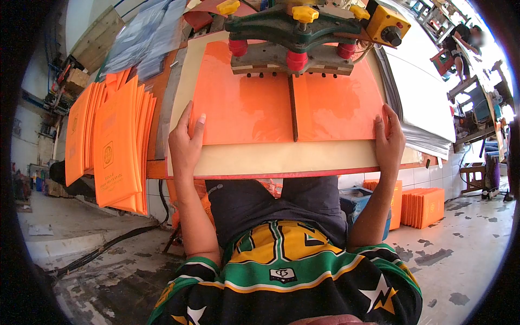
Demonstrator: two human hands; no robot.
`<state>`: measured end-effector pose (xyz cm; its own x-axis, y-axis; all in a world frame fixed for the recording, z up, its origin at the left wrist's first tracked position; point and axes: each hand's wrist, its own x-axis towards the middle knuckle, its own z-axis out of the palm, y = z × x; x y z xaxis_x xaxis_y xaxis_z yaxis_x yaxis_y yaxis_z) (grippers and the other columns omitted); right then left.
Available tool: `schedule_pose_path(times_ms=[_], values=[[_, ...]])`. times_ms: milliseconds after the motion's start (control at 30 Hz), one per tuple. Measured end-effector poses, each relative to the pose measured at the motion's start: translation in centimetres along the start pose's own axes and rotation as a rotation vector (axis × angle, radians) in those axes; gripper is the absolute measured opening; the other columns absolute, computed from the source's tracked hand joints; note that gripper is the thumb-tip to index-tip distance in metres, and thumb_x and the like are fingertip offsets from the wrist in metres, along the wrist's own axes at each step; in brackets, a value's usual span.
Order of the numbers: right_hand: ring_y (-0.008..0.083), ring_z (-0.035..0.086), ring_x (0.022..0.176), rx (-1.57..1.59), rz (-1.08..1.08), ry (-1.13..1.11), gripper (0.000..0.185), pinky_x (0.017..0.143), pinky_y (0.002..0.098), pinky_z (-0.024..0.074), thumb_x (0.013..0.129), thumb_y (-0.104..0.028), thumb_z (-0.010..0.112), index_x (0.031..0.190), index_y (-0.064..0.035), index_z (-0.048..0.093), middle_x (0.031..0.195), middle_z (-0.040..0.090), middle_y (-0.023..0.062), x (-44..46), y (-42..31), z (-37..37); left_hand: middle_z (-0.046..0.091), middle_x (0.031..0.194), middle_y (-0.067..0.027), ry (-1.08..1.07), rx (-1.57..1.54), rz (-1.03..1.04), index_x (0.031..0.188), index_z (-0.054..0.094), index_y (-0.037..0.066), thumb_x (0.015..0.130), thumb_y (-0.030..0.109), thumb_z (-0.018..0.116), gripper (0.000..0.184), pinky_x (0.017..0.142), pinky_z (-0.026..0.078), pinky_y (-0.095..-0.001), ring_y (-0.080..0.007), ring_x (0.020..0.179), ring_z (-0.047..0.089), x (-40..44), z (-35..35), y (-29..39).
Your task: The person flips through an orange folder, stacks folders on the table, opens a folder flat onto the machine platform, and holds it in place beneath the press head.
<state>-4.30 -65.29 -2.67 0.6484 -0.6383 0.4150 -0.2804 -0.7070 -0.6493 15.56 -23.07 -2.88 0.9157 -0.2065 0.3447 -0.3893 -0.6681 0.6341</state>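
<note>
One orange sheet (249,119) lies on a cream board (287,160) between the left hand (186,142) and right hand (389,142). Both touch its side edges, fingers extended; whether they pinch it cannot be told. The press (292,30), with three yellow knobs (305,14) and three red cylinders (296,60), covers its far edge. Left: two stacks of orange folders (116,141), emblem visible, lettering illegible. Right: white sheets (417,86); one person (460,40) beyond.

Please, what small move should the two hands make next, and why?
Perhaps a slight nudge to square the orange sheet: the left hand and the right hand are at its opposite side edges, and its far part reaches under the press.
</note>
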Motion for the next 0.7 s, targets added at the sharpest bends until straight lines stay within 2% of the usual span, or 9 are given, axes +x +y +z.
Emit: schedule_pose_path(times_ms=[367, 433, 700], values=[[0.0411, 0.068, 0.127, -0.007, -0.007, 0.009, 0.043, 0.105, 0.0459, 0.0523, 0.107, -0.031, 0.061, 0.139, -0.0015, 0.063, 0.133, 0.071, 0.0256, -0.02, 0.08, 0.13, 0.066, 0.141, -0.0275, 0.006, 0.001, 0.005, 0.150, 0.058, -0.001, 0.106, 0.040, 0.064, 0.060, 0.111, 0.050, -0.0425, -0.0376, 0.134, 0.064, 0.02, -0.05, 0.19], [0.0412, 0.068, 0.127, -0.019, 0.011, 0.003, 0.043, 0.104, 0.0460, 0.0528, 0.107, -0.030, 0.061, 0.139, -0.0020, 0.063, 0.133, 0.071, 0.0256, -0.02, -0.24, 0.02, 0.065, 0.146, -0.0232, -0.022, -0.005, -0.063, 0.152, 0.058, 0.003, 0.106, 0.036, 0.066, 0.058, 0.114, 0.047, -0.0419, -0.0338, 0.138, 0.061, 0.01, -0.25, 0.67], [0.0405, 0.068, 0.127, -0.002, -0.006, 0.008, 0.043, 0.104, 0.0459, 0.0531, 0.107, -0.030, 0.062, 0.139, -0.0015, 0.063, 0.132, 0.071, 0.0259, 0.00, -0.04, 0.05, 0.065, 0.146, -0.0231, -0.017, -0.004, -0.049, 0.151, 0.058, 0.003, 0.105, 0.036, 0.066, 0.057, 0.115, 0.046, -0.0417, -0.0336, 0.139, 0.061, 0.02, -0.17, 0.39]])
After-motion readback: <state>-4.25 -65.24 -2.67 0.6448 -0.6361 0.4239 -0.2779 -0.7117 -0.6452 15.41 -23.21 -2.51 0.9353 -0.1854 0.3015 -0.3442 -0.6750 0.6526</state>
